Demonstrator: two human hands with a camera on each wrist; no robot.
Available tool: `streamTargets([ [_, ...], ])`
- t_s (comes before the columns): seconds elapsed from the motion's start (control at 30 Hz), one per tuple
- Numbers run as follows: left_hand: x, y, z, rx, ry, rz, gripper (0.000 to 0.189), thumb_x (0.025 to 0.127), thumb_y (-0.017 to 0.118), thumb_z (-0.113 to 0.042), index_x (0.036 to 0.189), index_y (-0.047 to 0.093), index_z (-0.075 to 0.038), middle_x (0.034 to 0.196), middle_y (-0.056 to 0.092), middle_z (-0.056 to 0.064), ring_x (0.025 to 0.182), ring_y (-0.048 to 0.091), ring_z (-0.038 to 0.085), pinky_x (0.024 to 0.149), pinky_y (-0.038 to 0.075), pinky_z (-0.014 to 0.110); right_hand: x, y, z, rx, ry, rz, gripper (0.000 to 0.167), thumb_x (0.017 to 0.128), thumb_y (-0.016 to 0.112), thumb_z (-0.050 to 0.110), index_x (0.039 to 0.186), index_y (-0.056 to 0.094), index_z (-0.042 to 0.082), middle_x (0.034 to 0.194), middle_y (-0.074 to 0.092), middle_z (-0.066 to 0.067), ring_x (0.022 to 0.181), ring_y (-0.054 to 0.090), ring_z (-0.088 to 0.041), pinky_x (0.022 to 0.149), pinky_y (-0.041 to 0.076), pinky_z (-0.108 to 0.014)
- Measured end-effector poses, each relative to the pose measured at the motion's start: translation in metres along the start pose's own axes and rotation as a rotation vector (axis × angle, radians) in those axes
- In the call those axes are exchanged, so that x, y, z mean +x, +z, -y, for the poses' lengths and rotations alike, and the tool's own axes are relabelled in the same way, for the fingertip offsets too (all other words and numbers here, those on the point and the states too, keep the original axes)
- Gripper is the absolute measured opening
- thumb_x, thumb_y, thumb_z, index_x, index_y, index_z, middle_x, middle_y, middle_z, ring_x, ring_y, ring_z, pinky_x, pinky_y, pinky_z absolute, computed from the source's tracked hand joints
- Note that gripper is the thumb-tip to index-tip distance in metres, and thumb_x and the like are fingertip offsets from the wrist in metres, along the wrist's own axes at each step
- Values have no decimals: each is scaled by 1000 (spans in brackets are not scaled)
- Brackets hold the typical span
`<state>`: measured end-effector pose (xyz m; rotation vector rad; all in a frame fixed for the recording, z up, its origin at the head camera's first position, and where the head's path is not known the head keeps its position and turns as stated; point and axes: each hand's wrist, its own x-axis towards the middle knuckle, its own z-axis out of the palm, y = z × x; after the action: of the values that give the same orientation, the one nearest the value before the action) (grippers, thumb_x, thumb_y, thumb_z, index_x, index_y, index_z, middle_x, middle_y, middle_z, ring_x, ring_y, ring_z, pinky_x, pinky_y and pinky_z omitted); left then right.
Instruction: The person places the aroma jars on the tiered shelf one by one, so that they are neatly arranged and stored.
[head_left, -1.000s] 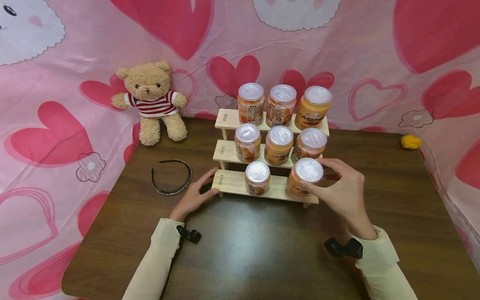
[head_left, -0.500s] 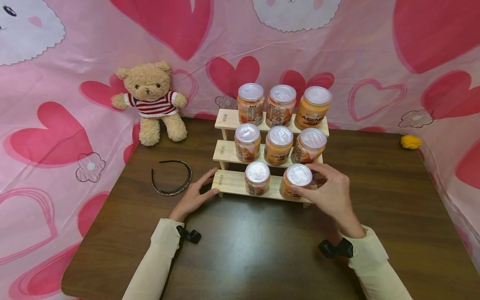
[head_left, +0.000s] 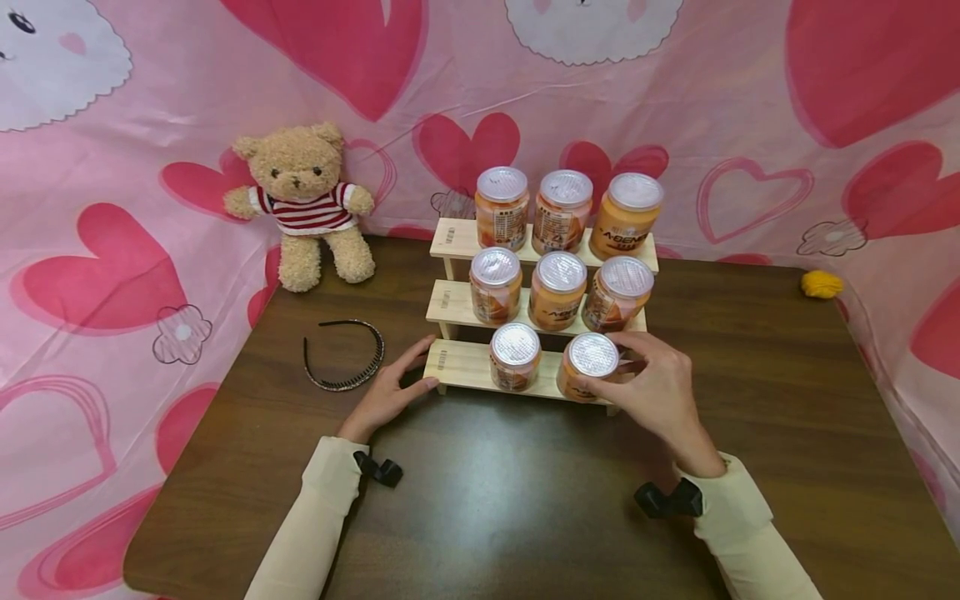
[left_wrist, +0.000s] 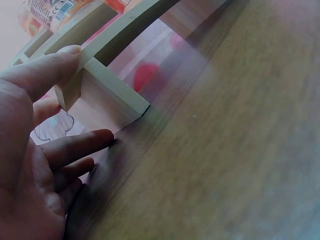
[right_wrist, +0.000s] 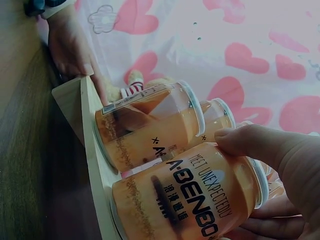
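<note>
A three-tier wooden shelf (head_left: 465, 367) holds clear jars with orange contents and silvery lids. On the lowest tier, my right hand (head_left: 660, 387) grips a jar (head_left: 592, 354) between thumb and fingers. In the right wrist view this jar (right_wrist: 185, 200) shows dark lettering and stands upright on the board, close to another jar (right_wrist: 145, 130). Its far side is hidden by the fingers. My left hand (head_left: 386, 396) touches the left end of the lowest tier with thumb and index finger. The left wrist view has the left thumb on the board's corner, other fingers extended below.
Several jars stand on the middle and top tiers (head_left: 453, 237). Left of the shelf sit a teddy bear (head_left: 303, 200) in a striped shirt and a dark headband (head_left: 345, 383). A yellow bundle (head_left: 822, 284) lies at the far right, before the pink heart-patterned cloth (head_left: 735, 100).
My right hand has slid the gripped jar leftward along the lowest tier, then slightly toward the front, nearer the other jar there. My left hand has stayed at the shelf's end.
</note>
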<state>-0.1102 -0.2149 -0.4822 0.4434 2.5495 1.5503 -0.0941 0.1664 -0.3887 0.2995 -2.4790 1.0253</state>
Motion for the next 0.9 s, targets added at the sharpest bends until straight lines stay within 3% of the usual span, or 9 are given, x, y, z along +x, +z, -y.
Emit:
streamTargets([
  [0.3, 0, -2, 3, 1, -13, 0, 69, 96, 68, -22, 157, 36, -21, 160, 41, 8, 140, 50, 33, 115, 31, 59, -2, 1, -1, 6, -22, 7, 62, 53, 100, 24, 107, 76, 5, 102, 77, -14, 90, 73, -30, 75, 43, -16],
  [0.57, 0, -2, 4, -1, -3, 10, 69, 96, 68, -24, 157, 35, -23, 161, 39, 8, 140, 49, 34, 115, 30, 61, -6, -4, -1, -30, -36, 25, 67, 54, 99, 24, 113, 73, 4, 105, 76, -15, 83, 70, -26, 65, 52, -23],
  [0.63, 0, -2, 4, 4, 0, 10, 69, 96, 68, -24, 157, 35, -23, 161, 39, 8, 140, 49, 35, 114, 31, 61, -7, -9, -2, -27, -21, 19, 69, 55, 99, 23, 116, 72, 4, 104, 75, -14, 83, 69, -19, 63, 52, -17],
  [0.73, -1, -2, 4, 7, -2, 2, 70, 96, 69, -23, 157, 35, -21, 160, 41, 10, 140, 49, 35, 114, 31, 61, -7, -20, -7, -3, 31, -4, 66, 60, 98, 21, 119, 71, 5, 102, 75, -14, 84, 63, 4, 62, 45, -3],
  [0.83, -3, -2, 3, 7, -12, -10, 71, 95, 70, -22, 157, 35, -20, 159, 41, 12, 141, 47, 35, 115, 29, 62, -4, -35, -17, -4, 80, -43, 58, 68, 94, 20, 119, 71, 4, 102, 75, -16, 86, 52, 21, 65, 41, 1],
  [0.9, -4, -3, 1, 6, -23, -20, 72, 94, 70, -22, 157, 35, -23, 158, 43, 13, 143, 45, 36, 115, 28, 63, -3, -46, -25, -24, 115, -64, 50, 76, 89, 22, 118, 71, 3, 103, 75, -18, 87, 48, 25, 65, 39, 2],
])
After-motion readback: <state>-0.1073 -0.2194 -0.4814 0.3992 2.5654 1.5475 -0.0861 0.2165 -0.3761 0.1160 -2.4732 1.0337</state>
